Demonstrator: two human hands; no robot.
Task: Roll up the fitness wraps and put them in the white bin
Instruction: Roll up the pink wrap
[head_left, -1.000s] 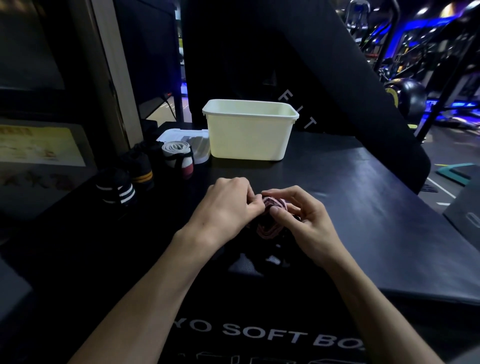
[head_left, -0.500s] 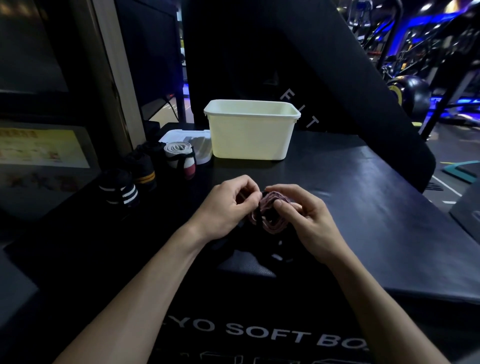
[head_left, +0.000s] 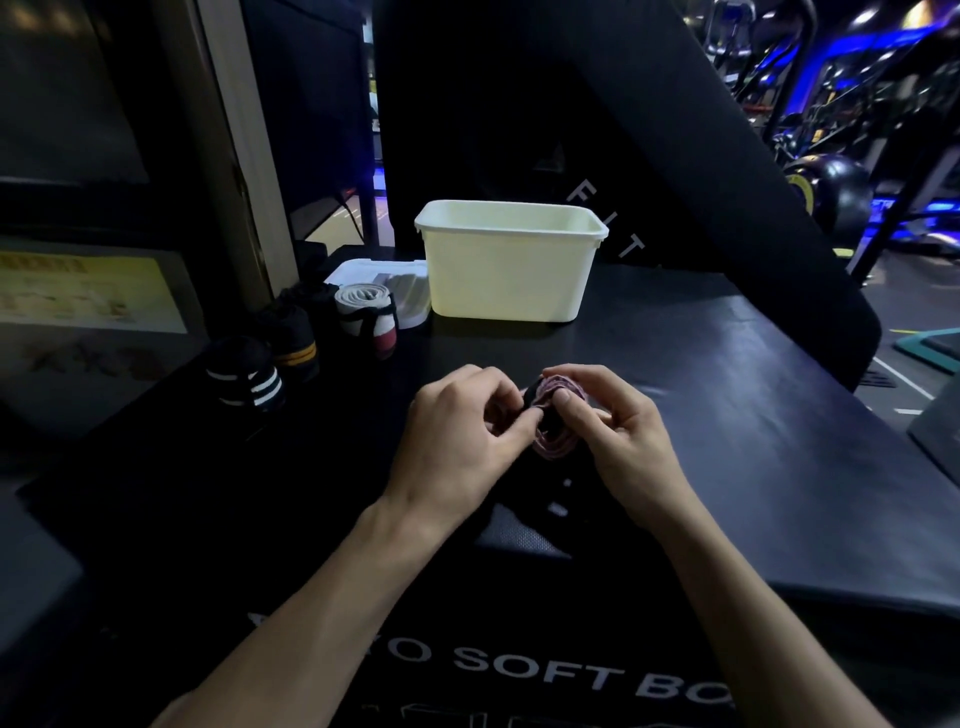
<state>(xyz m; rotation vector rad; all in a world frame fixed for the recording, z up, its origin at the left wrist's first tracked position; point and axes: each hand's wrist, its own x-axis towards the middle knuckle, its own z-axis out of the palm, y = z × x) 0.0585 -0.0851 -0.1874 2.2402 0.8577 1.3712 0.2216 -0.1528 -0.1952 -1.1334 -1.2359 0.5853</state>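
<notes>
Over the black soft box (head_left: 727, 415), both hands are rolling a pink wrap (head_left: 558, 415).
Left hand (head_left: 462, 436) and right hand (head_left: 618, 441) are pinching the coil; keeping turns tight and edges aligned would help.

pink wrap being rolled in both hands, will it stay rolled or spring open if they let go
The pink wrap looks soft and floppy, so probably it loosens if released; the left hand and right hand both pinch it. Likely light. On its side it might roll.
</notes>
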